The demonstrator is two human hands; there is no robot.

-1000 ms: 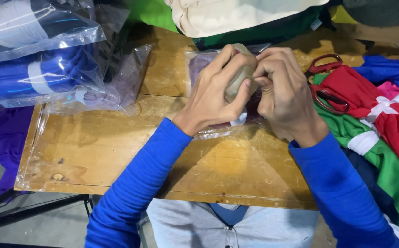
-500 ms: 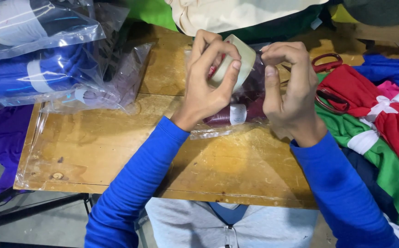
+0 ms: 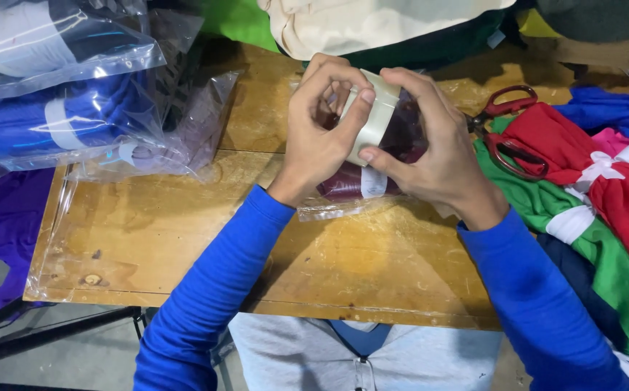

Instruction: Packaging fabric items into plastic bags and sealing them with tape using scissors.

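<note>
My left hand [image 3: 322, 137] grips a roll of clear packing tape [image 3: 374, 116] and holds it upright above the table. My right hand [image 3: 430, 156] rests against the roll's right side, with its thumb and fingers on the tape band. Under both hands lies a clear plastic bag with a folded maroon garment [image 3: 354, 185] on the wooden table [image 3: 184, 232].
Bagged blue and dark garments [image 3: 61, 108] are stacked at the left. Red-handled scissors [image 3: 510, 130] lie at the right, beside a pile of red, green and blue clothes [image 3: 604, 188]. A cream cloth [image 3: 372, 22] sits at the back. Purple fabric [image 3: 3, 217] hangs off the left edge.
The left hand lifted the tape roll off the bag and turned it upright. The right hand opened away from the roll, then came back onto its side.
</note>
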